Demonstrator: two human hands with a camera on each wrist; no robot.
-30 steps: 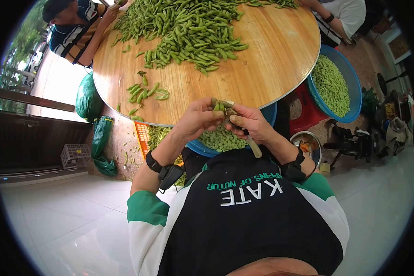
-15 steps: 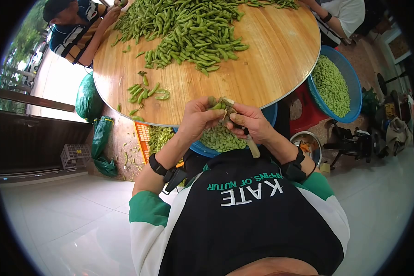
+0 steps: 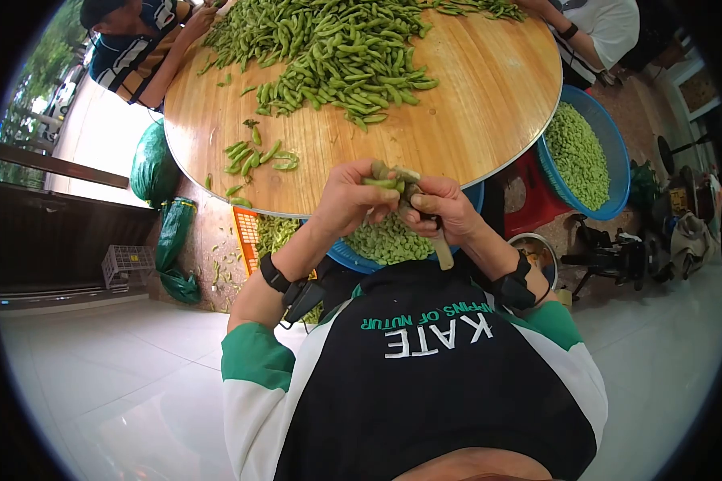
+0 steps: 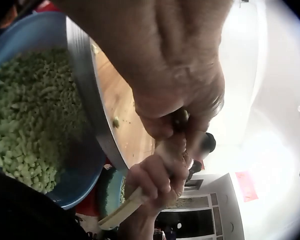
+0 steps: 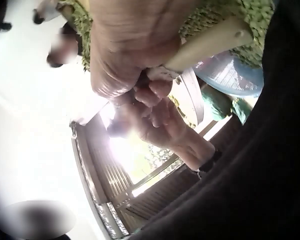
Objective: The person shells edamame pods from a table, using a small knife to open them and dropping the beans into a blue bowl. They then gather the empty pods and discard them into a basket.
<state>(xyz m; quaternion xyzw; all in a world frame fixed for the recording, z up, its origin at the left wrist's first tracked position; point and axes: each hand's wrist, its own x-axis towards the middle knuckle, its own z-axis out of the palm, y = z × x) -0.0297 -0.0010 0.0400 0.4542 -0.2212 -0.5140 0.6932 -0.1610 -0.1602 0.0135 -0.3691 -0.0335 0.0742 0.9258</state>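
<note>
The person's left hand pinches a green pod between thumb and fingers, just beside the right hand, at the near edge of the table. The right hand is clamped round a tool, its pale handle poking out below the fist toward the body; I can't make out the working end, hidden among the fingers. Both hands work close together, and whether the tool touches the pod I cannot tell. Right beneath the grip sits a blue basin of shelled beans, partly under the table. Beyond the grip lies a big heap of pods, and to its left, nearer, a small loose cluster. Below and left of the grip is an orange crate; well off to the right stand a blue tub heaped with more beans and, closer in, a red stool. Across the table, one person sits far left of the grip, another far right.
</note>
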